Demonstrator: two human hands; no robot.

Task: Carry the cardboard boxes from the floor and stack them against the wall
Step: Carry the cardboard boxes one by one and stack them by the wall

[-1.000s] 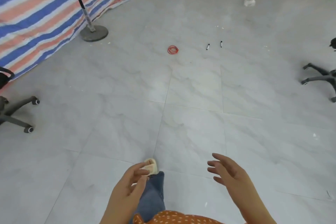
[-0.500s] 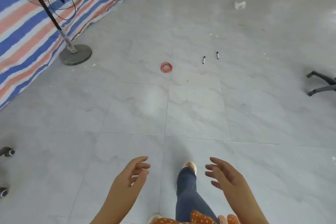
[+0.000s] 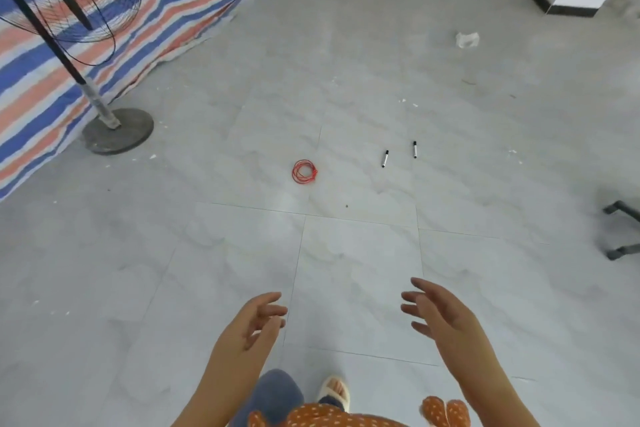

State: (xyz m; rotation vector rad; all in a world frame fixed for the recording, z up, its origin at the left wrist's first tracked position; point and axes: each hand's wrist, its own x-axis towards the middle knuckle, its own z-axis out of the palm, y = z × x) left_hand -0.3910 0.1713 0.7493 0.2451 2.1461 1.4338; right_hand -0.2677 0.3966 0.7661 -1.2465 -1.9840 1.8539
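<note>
Both hands are held out empty over the grey tiled floor [image 3: 346, 270], the left hand [image 3: 258, 319] and right hand [image 3: 438, 310] with fingers relaxed and spread. Where the cardboard boxes are cannot be told.

Floor [image 3: 242, 253]: pale grey marbled tiles with thin seams. On it: red wire coil [image 3: 304, 172] near centre, two black-capped markers [image 3: 385, 159] [image 3: 414, 149] just right of it and slightly apart, crumpled white scrap [image 3: 467, 39] far right, fan's round base [image 3: 118, 129] at left. Striped tarp [image 3: 173, 3] covers the upper left; chair legs [image 3: 621, 232] at the right edge.
</note>
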